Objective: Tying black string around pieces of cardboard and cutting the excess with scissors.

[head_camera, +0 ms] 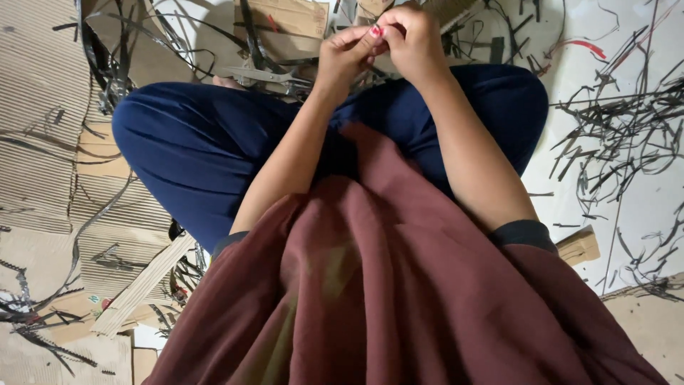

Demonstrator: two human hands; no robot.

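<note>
Pinching something too small to identify, the left hand (347, 53) and right hand (412, 39) meet fingertip to fingertip. It could slip into the black strips (613, 128) littering the floor.

Navy trousers (192, 142) mid-frame; maroon cloth (370, 285) lower centre; red-painted nail (375, 31) top centre; ribbed tan cardboard (35, 107) at left; black strips (613, 128) on white floor (641, 199), right.

Scissors (267, 75) left of hands — cardboard (43, 107) farther left.
</note>
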